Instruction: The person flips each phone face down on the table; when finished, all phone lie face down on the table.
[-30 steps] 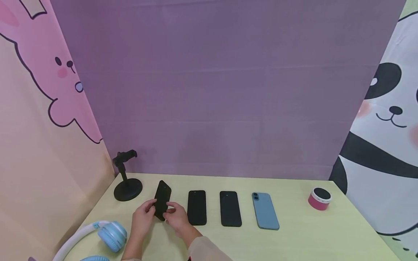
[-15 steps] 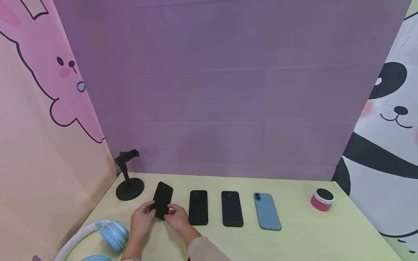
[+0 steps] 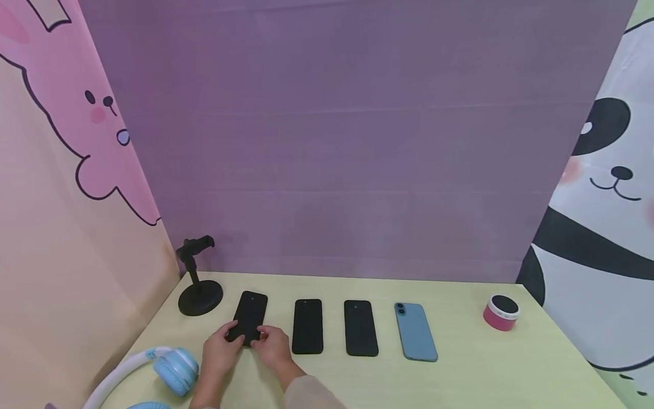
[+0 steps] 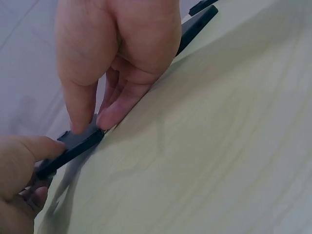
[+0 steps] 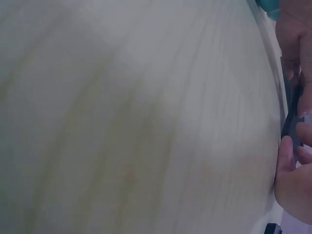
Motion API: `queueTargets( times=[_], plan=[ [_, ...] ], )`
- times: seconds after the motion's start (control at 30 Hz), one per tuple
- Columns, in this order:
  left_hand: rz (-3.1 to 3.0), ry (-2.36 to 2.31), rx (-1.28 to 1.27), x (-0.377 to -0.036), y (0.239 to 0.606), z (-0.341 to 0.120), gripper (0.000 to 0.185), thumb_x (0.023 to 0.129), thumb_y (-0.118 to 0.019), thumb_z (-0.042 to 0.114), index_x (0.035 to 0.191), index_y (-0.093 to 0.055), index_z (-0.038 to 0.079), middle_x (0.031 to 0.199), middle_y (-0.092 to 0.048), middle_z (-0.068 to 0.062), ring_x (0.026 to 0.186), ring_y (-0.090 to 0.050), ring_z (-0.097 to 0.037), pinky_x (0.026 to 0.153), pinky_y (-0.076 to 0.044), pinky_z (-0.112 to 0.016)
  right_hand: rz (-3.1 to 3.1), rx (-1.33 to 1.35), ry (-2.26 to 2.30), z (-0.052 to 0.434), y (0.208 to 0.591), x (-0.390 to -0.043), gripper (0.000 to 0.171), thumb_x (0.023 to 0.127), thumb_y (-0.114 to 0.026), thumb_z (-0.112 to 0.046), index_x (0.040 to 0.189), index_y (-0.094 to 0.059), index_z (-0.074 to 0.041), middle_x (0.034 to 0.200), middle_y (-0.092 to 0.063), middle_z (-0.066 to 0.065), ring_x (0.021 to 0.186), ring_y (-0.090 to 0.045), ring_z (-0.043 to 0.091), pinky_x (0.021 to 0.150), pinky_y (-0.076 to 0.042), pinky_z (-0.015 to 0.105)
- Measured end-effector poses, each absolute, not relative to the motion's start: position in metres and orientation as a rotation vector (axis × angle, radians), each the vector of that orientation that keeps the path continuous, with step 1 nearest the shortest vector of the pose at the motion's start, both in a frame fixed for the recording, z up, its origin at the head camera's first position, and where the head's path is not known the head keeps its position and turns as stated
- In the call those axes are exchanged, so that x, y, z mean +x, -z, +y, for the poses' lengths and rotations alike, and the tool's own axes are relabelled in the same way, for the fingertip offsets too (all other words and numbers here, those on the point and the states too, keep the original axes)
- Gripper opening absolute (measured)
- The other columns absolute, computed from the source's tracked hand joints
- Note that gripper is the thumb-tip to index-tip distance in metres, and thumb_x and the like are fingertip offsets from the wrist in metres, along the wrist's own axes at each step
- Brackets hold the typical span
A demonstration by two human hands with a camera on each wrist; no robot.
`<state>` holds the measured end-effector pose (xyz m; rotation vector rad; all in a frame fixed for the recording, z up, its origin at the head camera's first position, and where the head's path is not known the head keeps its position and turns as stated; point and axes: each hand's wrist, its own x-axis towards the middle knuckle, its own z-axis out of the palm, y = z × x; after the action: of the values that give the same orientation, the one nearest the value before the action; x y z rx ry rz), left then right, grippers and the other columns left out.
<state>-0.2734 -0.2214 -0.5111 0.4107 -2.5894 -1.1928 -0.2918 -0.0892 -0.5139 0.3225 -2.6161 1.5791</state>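
A black smartphone (image 3: 250, 312) lies at a slant near the left end of the row, close over the table. My left hand (image 3: 219, 353) pinches its lower left side, thumb on top at the near edge. At the lower right corner, my right hand (image 3: 273, 347) grips it between thumb and fingers. In the left wrist view the smartphone (image 4: 78, 146) has one end raised off the table, with a shadow under it. To the right lie two more black smartphones, one nearer (image 3: 307, 326) and one farther (image 3: 360, 328), and a blue smartphone (image 3: 416, 332) with its back up.
A black phone stand (image 3: 200, 296) with a round base stands at the back left. Blue and white headphones (image 3: 176, 370) lie at the front left. A small pink and white round device (image 3: 501, 312) sits toward the right end of the table (image 3: 460, 380).
Both hands have brought the black smartphone down from a steep tilt to nearly flat, drawing it slightly toward the near side. The other smartphones stay where they were.
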Motion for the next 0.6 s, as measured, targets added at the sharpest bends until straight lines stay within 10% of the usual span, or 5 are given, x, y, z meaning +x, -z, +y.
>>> queueTargets(
  times=[0.6],
  plan=[
    [-2.677, 1.177, 0.341, -0.2731, 0.5187, -0.2278, 0.036, 0.09, -0.065, 0.005, 0.124, -0.06, -0.008, 0.113, -0.06, -0.032, 0.109, -0.055, -0.046, 0.09, -0.044, -0.057, -2.628, 0.308, -1.405, -0.0914, 0.5175, -0.2892, 0.026, 0.078, -0.08, -0.003, 0.103, -0.075, 0.0, 0.066, -0.051, -0.01, 0.067, -0.05, 0.006, 0.066, -0.047, 0.024]
  ],
)
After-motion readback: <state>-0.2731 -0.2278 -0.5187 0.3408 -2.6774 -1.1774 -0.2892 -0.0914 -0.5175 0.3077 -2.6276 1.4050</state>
